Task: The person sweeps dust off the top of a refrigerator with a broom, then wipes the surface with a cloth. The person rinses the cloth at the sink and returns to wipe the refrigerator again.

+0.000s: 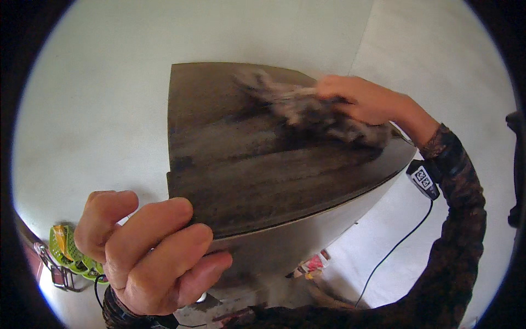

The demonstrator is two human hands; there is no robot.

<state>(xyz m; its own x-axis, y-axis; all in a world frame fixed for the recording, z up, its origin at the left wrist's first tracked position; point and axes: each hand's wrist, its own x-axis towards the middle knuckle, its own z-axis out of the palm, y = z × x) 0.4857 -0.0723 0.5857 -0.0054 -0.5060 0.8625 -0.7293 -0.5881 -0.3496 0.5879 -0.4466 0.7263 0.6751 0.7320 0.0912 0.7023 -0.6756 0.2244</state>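
Observation:
A dark brown wood-grain top (230,181) of a piece of furniture lies before me, its curved front edge above a pale front face (304,230). My right hand (361,98) grips a crumpled grey-brown cloth (304,107) on the far right part of this top. Both hand and cloth are blurred by motion. At the near left corner is my left hand (152,251), its fingers bent and partly covering the corner. Whether these fingers grip the edge or only hover over it is not clear.
A pale wall (263,28) rises behind the top. Green perforated baskets (65,246) on a metal rack (61,279) stand low at the left. On my right sleeve (456,181) sits a small device (423,179) with a black cable (390,251) hanging down. A red-and-white item (314,263) lies below.

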